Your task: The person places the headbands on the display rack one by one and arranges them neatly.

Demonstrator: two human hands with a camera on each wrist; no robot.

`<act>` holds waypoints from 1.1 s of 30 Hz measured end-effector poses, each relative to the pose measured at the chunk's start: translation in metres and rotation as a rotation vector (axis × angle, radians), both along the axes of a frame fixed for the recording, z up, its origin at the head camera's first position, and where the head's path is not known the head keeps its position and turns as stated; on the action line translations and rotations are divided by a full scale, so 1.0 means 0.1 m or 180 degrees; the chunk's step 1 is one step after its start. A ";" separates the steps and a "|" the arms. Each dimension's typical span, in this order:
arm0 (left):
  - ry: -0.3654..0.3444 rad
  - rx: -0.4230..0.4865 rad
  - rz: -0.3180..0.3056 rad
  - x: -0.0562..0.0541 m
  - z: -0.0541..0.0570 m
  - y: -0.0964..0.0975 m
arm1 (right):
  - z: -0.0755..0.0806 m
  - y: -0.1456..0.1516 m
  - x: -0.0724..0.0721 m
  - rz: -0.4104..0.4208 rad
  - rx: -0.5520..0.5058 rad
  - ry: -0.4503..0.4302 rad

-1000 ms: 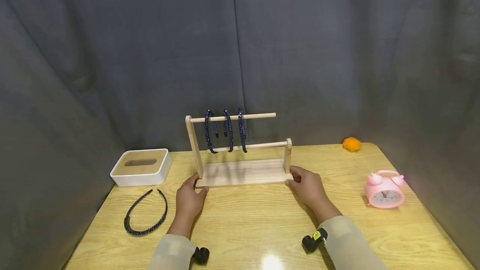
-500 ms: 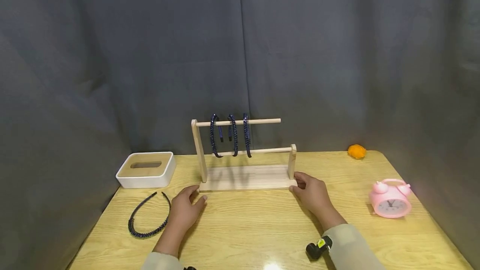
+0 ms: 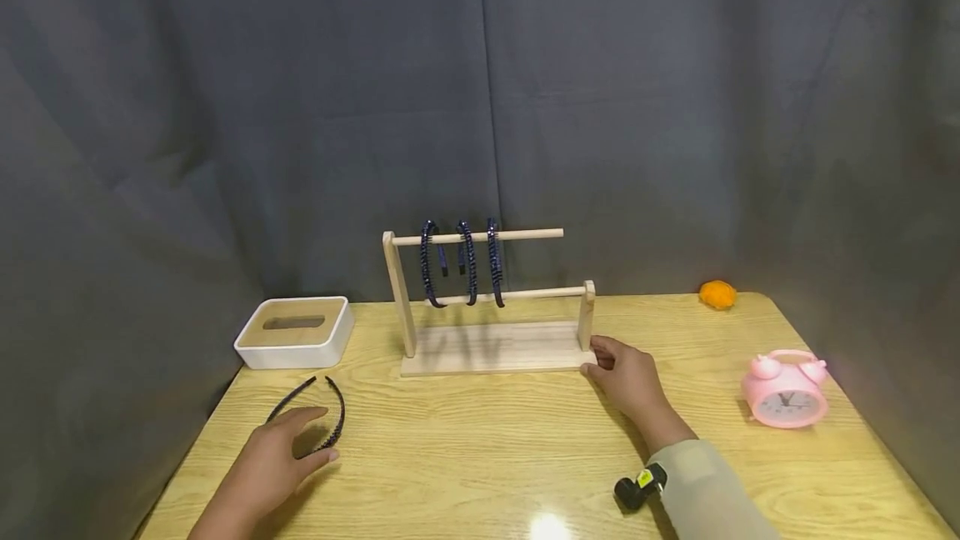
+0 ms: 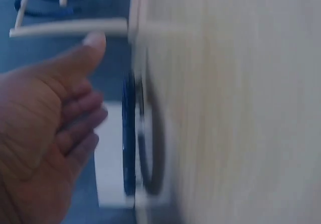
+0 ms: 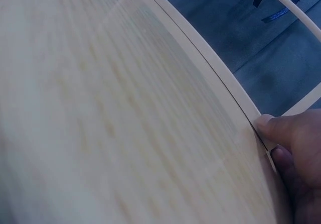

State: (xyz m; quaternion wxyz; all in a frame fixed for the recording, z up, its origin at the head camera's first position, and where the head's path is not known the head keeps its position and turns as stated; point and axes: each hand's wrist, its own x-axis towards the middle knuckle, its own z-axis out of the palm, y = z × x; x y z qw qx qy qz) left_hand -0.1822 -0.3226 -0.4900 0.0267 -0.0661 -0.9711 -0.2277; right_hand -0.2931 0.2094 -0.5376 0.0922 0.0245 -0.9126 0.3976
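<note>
A dark blue beaded headband [image 3: 342,417] lies on the table at the left. My left hand [image 3: 262,465] reaches over its near part, thumb and fingers spread apart, and hides some of the band in the head view. In the left wrist view a gap shows between the fingers and the headband [image 4: 129,133]. Three similar headbands [image 3: 471,269] hang from the upper rod of a wooden rack [image 3: 517,348] in the middle. My right hand [image 3: 633,382] grips the right front corner of the rack's base; the right wrist view has the thumb [image 5: 266,123] on its edge.
Behind the left headband stands a white tissue box [image 3: 300,352] with a wooden lid. A pink alarm clock [image 3: 785,394] is at the right, an orange fuzzy lump [image 3: 717,295] at the back right edge. A grey curtain [image 3: 615,107] surrounds the table.
My left hand has let go of the rack's left front corner and moved left and nearer, over the lying headband. The right hand stays at the rack's right corner.
</note>
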 end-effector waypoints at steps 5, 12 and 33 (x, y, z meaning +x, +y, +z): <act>-0.0303 0.0110 -0.0012 0.07 0.01 -0.39 | 0.02 0.00 0.01 -0.0011 -0.0003 -0.0036; -0.0058 0.0037 0.0105 0.18 -0.02 -0.72 | 0.01 0.00 0.02 0.0024 0.0011 -0.0034; -0.0318 -0.0481 -0.0375 0.10 0.01 -0.68 | 0.02 0.00 0.02 -0.0015 -0.0037 -0.0048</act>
